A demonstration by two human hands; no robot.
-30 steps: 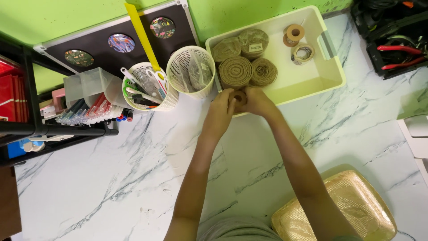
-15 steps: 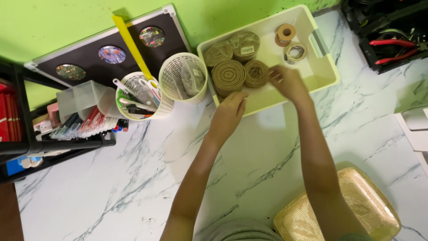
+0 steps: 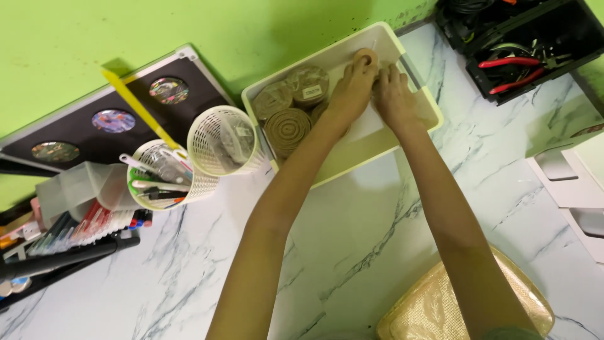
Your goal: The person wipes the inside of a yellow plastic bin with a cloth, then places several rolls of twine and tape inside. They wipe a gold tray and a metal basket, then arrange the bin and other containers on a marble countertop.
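Both bare forearms are extended forward and converge away from the body. The left hand (image 3: 352, 91) is held palm down, fingers reaching forward. The right hand (image 3: 393, 94) is set just beside it, fingers curled downward, knuckles up. Grip state cannot be determined.

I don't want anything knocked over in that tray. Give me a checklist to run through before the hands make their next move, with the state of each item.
1. Both hands inside the cream tray: ok; left hand and right hand are over its right half.
2. Small tan roll under control: ok; the left hand's fingers touch it at the tray's far rim.
3. What the right hand holds: cannot tell; its fingers curl down and hide it.
4. Twine spools out of the way: ok; they are grouped in the tray's left half, clear of the right hand.
5. Mesh cup clear of the left forearm: ok; it stands apart, outside the tray.
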